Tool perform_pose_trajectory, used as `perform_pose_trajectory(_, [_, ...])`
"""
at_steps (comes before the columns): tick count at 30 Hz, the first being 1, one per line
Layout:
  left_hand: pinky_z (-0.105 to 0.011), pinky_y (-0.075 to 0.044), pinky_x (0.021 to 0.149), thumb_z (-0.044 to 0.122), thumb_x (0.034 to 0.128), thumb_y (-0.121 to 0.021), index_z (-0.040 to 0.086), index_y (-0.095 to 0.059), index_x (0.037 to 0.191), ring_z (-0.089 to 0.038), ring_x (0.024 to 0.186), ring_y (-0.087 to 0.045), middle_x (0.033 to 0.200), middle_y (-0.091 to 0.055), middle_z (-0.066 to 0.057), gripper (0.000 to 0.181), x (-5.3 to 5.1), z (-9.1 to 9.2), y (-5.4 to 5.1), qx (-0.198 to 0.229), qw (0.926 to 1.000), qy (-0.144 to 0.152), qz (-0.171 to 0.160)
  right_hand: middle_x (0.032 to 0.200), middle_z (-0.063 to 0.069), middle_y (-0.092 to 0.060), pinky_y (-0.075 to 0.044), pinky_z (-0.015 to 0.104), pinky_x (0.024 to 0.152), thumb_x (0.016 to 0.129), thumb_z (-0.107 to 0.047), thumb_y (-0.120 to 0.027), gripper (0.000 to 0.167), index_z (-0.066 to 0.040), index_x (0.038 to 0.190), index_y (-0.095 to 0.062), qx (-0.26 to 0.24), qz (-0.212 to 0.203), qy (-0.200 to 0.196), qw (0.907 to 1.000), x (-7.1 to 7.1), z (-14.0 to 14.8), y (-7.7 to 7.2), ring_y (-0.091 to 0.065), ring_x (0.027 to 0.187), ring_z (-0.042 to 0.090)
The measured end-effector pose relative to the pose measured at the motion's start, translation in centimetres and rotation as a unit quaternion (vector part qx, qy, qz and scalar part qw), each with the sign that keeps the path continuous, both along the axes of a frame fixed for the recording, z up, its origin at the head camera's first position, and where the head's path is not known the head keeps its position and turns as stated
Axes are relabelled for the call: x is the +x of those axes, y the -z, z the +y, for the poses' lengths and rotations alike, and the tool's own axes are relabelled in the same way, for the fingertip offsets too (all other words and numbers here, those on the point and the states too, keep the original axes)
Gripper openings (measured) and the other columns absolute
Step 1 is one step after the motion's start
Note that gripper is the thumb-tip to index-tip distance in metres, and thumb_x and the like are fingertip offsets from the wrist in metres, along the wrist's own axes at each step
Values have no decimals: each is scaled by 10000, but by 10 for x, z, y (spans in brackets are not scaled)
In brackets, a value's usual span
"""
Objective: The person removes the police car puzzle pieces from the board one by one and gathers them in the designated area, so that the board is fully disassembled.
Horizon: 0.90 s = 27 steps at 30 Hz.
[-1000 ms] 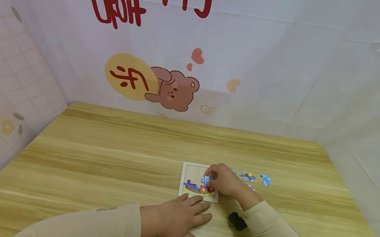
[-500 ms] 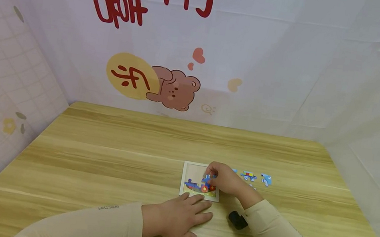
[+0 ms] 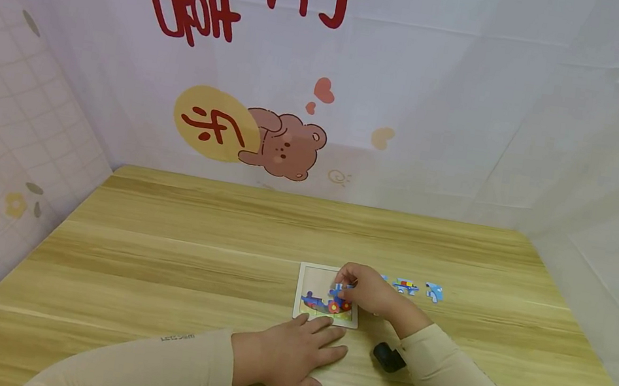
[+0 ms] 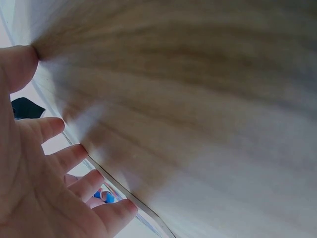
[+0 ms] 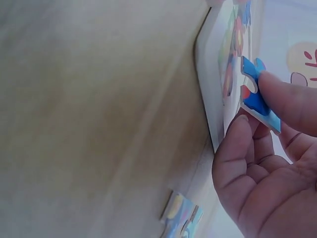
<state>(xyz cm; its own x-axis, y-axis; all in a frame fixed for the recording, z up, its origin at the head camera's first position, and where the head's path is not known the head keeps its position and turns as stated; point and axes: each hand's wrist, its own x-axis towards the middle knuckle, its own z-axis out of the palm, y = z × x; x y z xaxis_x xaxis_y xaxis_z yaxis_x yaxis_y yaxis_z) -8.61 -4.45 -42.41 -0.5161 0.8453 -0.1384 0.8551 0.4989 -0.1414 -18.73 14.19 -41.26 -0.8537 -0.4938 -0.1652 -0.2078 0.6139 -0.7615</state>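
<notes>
Right hand: thumb and bent fingers nearly together, pinching one flat, notched, blue puzzle piece with a red patch.
Held piece: tilted, at the right part of a square, pale-rimmed puzzle tray; whether it touches the tray, we cannot tell.
Left hand: fingers straight and spread, gripping nothing; we note fingertips touching the tray's near rim.
Right of tray: flat, multicoloured loose puzzle pieces on the light wood-grain table.
</notes>
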Motion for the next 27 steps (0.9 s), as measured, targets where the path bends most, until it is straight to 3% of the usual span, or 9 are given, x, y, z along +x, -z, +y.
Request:
perform_pose_trajectory(8, [-434, -402, 1024, 593, 959, -408, 261, -356, 1486, -230, 1396, -317, 1534, -317, -5, 625, -1, 1, -1, -12, 9999, -46, -136, 832, 57, -501, -436, 286, 616, 876, 13, -654, 125, -4, 990, -607, -434, -129, 322, 9985, -1, 9, -7, -570, 721, 177])
perform_pose_trajectory(12, [-437, -397, 1030, 591, 960, -406, 262, -345, 1491, -228, 1401, -307, 1539, -307, -2, 627, -1, 1, -2, -40, 9997, -86, -223, 864, 59, -507, -449, 286, 636, 888, -17, -652, 152, 2, 1033, -608, -462, -87, 445, 9979, -1, 20, -15, -530, 742, 179])
perform_pose_trajectory(21, [-440, -386, 1041, 597, 960, -395, 267, -331, 1499, -227, 1406, -301, 1546, -297, 2, 636, 1, 1, -4, -42, 9996, -142, -256, 912, 84, -555, -477, 422, 725, 932, -78, -619, 244, 50, 1135, -577, -450, 108, 612, 9971, 0, 64, -35, -560, 816, 291])
perform_pose_trajectory(27, [-436, -385, 1042, 598, 957, -401, 267, -332, 1498, -226, 1405, -302, 1543, -298, 5, 638, 1, 1, -3, -36, 9996, -156, -241, 926, 88, -574, -478, 429, 746, 943, -132, -619, 304, 58, 1175, -569, -277, 116, 743, 9968, 2, 94, -37, -587, 842, 302])
